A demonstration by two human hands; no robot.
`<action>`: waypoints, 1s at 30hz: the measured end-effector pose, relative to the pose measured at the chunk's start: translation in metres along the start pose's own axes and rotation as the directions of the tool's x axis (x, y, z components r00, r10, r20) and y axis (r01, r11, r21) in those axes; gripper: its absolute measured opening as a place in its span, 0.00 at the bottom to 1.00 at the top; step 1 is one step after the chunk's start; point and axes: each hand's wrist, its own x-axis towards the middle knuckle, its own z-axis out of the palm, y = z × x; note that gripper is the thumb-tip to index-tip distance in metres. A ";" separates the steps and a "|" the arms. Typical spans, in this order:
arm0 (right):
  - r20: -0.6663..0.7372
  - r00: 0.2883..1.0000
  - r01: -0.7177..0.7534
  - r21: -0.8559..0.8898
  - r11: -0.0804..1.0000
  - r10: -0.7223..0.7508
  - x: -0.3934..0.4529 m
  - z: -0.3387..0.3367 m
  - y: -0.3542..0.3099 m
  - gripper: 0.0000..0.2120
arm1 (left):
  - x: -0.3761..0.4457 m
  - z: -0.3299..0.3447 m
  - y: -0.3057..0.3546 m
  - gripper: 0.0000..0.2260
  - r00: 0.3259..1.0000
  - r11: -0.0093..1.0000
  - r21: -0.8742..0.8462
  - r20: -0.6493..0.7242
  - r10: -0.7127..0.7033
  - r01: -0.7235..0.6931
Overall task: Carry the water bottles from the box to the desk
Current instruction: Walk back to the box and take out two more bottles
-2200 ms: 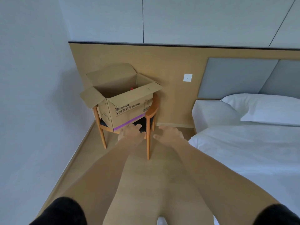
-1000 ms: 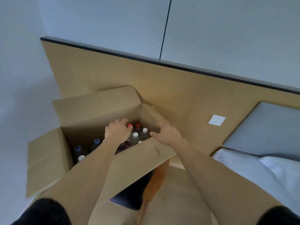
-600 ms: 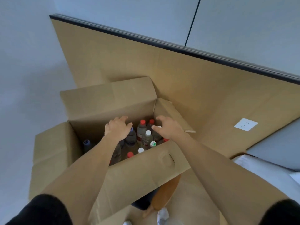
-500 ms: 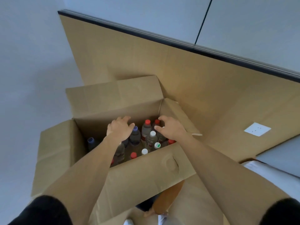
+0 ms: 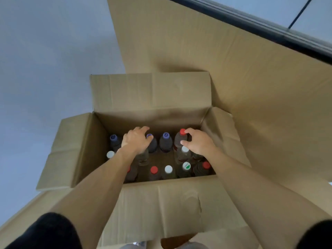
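Pretty dim, flat light overall, no glare. Inside of the box (image 5: 152, 119) sits in shadow, so the bottles are murky. Wide-angle bending toward the edges, slightly soft throughout.

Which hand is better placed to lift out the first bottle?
Right hand: thumb and forefinger already bracket the neck of the red-capped bottle. Left hand only rests over a purple-capped bottle, grip unclear.

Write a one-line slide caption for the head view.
Both hands reach into the open cardboard box of capped bottles: left hand over a purple-capped bottle, right hand around a red-capped bottle.
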 end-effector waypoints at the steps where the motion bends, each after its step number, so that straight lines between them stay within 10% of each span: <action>1: 0.013 1.000 0.004 -0.003 1.000 -0.004 0.005 0.002 0.003 0.27 | 0.003 0.002 -0.001 0.23 1.000 1.000 0.004 0.007 -0.010 0.010; 30: 0.261 0.961 0.152 -0.246 0.957 -0.086 0.079 0.077 0.037 0.22 | 0.050 0.072 -0.047 0.28 0.956 0.994 0.099 0.285 -0.077 0.050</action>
